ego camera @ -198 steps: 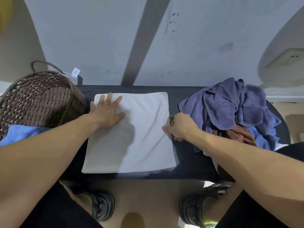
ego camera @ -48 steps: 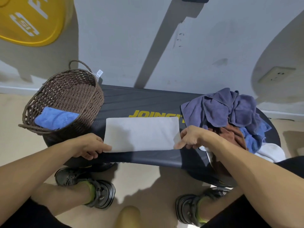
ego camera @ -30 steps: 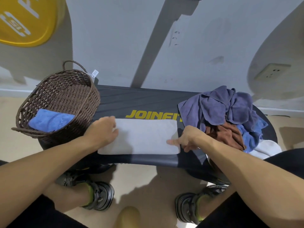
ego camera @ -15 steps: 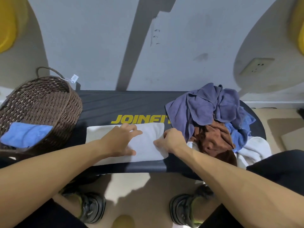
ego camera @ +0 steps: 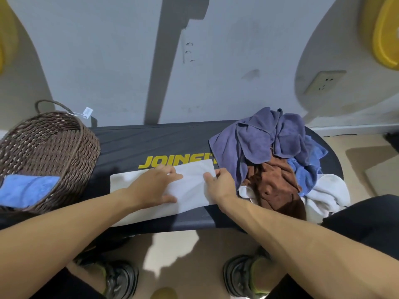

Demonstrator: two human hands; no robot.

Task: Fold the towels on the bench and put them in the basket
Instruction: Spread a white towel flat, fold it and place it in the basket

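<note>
A white towel (ego camera: 190, 190), folded into a long strip, lies on the black bench (ego camera: 151, 143). My left hand (ego camera: 153, 186) presses flat on the middle of the strip with fingers spread. My right hand (ego camera: 218, 184) pinches the towel's right end with thumb and fingers. At the bench's left end stands a brown wicker basket (ego camera: 49, 147) holding a folded blue towel (ego camera: 26, 189). A heap of unfolded towels (ego camera: 269, 152), purple, brown, blue and white, fills the bench's right end.
A grey wall runs behind the bench, with a socket (ego camera: 323, 82) at the right. Yellow weight plates (ego camera: 386, 31) show at the upper corners. My two shoes (ego camera: 241, 277) stand on the beige floor below the bench's front edge.
The white towel went from a wide square to a narrow strip. My left hand slid from the strip's left end to its middle; my right hand stays at the right end.
</note>
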